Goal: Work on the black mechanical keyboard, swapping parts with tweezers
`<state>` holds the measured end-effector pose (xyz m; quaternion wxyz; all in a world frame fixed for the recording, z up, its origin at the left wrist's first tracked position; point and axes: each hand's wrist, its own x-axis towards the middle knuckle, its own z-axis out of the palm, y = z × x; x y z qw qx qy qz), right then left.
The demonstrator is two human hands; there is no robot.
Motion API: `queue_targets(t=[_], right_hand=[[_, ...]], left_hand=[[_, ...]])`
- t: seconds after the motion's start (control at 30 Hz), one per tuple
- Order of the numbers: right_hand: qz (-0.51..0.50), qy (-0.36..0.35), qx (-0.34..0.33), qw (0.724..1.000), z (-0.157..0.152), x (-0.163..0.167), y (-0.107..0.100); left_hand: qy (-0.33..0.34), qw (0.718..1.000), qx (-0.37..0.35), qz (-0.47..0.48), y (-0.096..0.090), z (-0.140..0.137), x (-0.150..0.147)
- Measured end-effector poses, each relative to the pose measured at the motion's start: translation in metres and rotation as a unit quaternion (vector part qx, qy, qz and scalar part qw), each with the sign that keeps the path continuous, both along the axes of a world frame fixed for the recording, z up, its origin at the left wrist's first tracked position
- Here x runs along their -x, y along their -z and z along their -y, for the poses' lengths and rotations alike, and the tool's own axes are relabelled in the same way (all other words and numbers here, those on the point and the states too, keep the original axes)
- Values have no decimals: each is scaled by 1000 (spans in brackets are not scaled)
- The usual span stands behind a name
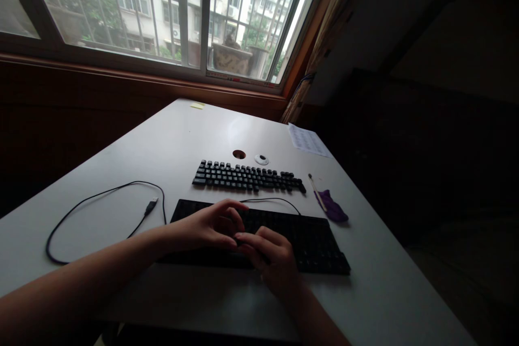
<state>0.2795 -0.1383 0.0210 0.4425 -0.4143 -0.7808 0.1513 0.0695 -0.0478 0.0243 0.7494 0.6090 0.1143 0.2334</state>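
Observation:
A black keyboard lies in front of me, its surface dark and partly hidden under both hands. My left hand is over its middle, fingers curved, with the index finger apart from the thumb. Against that thumb tip come the fingertips of my right hand, closed in a pinch. A tiny dark thing shows between the two hands, too small to name. Behind the keyboard, black keycaps sit loose on the desk in keyboard-like rows.
A black cable loops on the left, ending in a USB plug. On the right a small brush rests against a purple cloth. Farther back are a cable hole, its white cover and a printed sheet.

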Motion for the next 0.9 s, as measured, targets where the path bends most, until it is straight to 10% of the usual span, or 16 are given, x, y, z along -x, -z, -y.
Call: queue_targets(t=[0.6,0.9], right_hand=[[28,13,-3,1000,1,2,3],[-6,55,50,997,-19,-25,-20]], left_hand=[[21,999,38,15,4,-1,1],[-9,996,-66,-63,-14,4,5]])
